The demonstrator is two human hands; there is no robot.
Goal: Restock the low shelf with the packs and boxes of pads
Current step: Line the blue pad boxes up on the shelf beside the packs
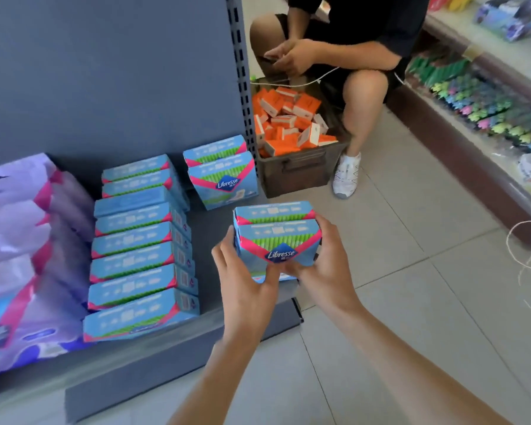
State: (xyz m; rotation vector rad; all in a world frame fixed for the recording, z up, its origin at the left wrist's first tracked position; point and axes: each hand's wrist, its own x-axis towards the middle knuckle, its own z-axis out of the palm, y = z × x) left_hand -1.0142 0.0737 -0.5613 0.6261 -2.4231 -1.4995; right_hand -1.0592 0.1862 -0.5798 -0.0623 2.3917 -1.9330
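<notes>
Hands are gripping two blue Libresse boxes (276, 237) held together as a pair, just off the right end of the low grey shelf (172, 342). The left hand (246, 277) is clasping their left side, fingers curled round it, thumb across the front. The right hand (325, 268) is clamping the right side, thumb on the front too. Matching boxes are standing in a row (141, 240) on the shelf beside purple packs (22, 246), with two more boxes (221, 176) behind.
</notes>
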